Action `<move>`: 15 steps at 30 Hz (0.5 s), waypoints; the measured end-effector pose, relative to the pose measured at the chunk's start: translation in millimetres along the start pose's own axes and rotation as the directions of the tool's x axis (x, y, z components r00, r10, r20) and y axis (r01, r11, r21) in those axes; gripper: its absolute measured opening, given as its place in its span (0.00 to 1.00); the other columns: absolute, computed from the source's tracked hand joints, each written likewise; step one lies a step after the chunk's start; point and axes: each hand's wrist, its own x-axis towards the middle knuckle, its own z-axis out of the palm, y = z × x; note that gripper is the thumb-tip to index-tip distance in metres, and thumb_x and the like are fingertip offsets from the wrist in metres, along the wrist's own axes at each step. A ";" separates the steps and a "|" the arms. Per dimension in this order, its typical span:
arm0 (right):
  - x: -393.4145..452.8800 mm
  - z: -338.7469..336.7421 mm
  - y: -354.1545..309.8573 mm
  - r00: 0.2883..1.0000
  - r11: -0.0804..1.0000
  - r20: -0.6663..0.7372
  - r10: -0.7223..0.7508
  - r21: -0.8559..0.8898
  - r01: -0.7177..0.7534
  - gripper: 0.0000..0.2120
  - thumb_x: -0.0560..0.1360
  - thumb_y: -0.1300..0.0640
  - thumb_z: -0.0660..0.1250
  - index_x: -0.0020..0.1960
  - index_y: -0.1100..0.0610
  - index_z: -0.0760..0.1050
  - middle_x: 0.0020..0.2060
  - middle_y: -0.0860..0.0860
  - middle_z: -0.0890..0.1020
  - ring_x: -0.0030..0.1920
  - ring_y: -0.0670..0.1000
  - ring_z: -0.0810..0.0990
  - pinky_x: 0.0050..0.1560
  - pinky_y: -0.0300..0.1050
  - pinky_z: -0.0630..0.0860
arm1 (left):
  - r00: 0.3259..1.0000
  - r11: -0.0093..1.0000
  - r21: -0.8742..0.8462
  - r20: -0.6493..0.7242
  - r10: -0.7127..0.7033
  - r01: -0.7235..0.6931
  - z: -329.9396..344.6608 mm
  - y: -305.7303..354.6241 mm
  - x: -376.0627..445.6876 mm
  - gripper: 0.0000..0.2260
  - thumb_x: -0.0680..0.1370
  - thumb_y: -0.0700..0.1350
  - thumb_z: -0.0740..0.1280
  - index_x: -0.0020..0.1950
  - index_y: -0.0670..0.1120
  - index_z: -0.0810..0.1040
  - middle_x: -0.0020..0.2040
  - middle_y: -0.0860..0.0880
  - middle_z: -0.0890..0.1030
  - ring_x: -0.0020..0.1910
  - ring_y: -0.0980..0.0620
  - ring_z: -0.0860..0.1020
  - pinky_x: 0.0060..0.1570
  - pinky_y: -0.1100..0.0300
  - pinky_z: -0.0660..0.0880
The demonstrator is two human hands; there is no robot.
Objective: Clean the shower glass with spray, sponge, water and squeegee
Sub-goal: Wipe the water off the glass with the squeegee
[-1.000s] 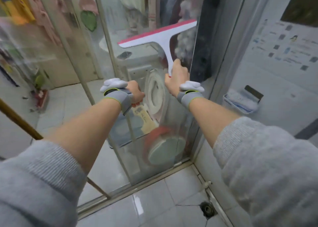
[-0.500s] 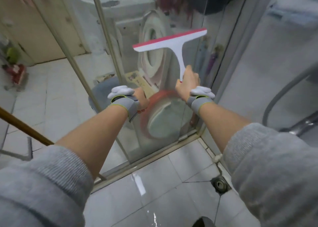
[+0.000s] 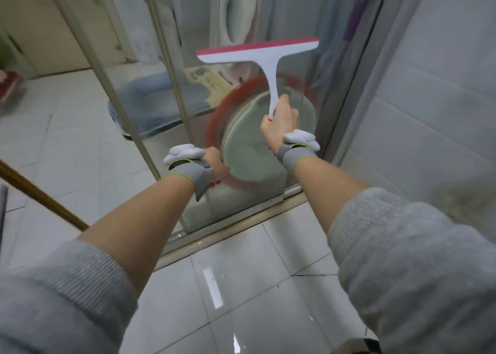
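The shower glass [image 3: 241, 192] stands straight ahead in a metal frame. A white squeegee [image 3: 257, 54] with a red blade edge lies against the glass, blade on top and nearly level. My right hand [image 3: 280, 123] grips the lower end of its handle. My left hand [image 3: 214, 166] sits lower and to the left, close against the glass beside the upright frame bar [image 3: 171, 85]. Its fingers are curled, and its palm side is hidden. Both wrists wear grey bands.
Behind the glass are a red basin [image 3: 214, 128] leaning upright, a blue mat [image 3: 150, 104] and a toilet [image 3: 236, 10]. A wooden pole [image 3: 40, 192] slants in at the left. The tiled floor [image 3: 241, 286] is wet. A tiled wall [image 3: 429, 85] closes the right side.
The squeegee and my right hand have slid down the glass toward the bottom rail. My left hand dropped along with them, and my view tilted down.
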 end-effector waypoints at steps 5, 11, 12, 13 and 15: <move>-37.1 58.0 53.5 0.997 0.999 0.062 0.039 0.014 -0.040 0.07 0.74 0.64 0.58 0.47 0.59 0.60 0.32 0.54 0.66 0.41 0.65 0.74 0.36 0.50 0.66 | 1.000 1.000 0.002 0.017 -0.006 0.006 53.5 -26.6 9.8 0.14 0.80 0.45 0.61 0.39 0.40 0.79 0.34 0.45 0.80 0.27 0.49 0.76 0.30 0.61 0.74; -63.4 88.9 76.4 0.993 0.997 0.106 0.060 0.045 -0.065 0.07 0.74 0.65 0.58 0.47 0.58 0.60 0.43 0.64 0.76 0.43 0.65 0.74 0.37 0.48 0.62 | 0.993 0.995 0.047 0.069 -0.093 0.089 94.4 -60.1 10.8 0.15 0.77 0.45 0.61 0.40 0.39 0.83 0.37 0.43 0.85 0.33 0.45 0.82 0.42 0.51 0.82; -63.8 91.0 78.9 0.992 0.997 0.110 0.064 0.046 -0.069 0.07 0.74 0.64 0.58 0.47 0.58 0.60 0.43 0.64 0.76 0.44 0.66 0.75 0.37 0.49 0.63 | 0.992 0.994 0.046 0.068 -0.105 0.102 97.3 -62.8 10.9 0.15 0.77 0.46 0.61 0.40 0.38 0.83 0.38 0.43 0.85 0.34 0.45 0.82 0.43 0.50 0.83; -63.9 92.1 80.7 0.991 0.996 0.115 0.065 0.047 -0.071 0.07 0.75 0.64 0.58 0.47 0.58 0.60 0.41 0.63 0.74 0.44 0.66 0.75 0.37 0.49 0.64 | 0.992 0.994 0.033 0.059 -0.107 0.105 99.5 -64.9 12.2 0.15 0.77 0.46 0.61 0.41 0.38 0.83 0.38 0.43 0.85 0.33 0.45 0.82 0.42 0.50 0.82; -64.3 93.7 84.5 0.990 0.997 0.127 0.068 0.033 -0.073 0.06 0.75 0.64 0.58 0.47 0.58 0.60 0.39 0.59 0.71 0.43 0.65 0.75 0.37 0.48 0.64 | 0.993 0.995 0.005 0.048 -0.103 0.103 104.1 -67.2 15.4 0.15 0.78 0.45 0.61 0.41 0.38 0.82 0.36 0.43 0.83 0.31 0.46 0.79 0.41 0.53 0.81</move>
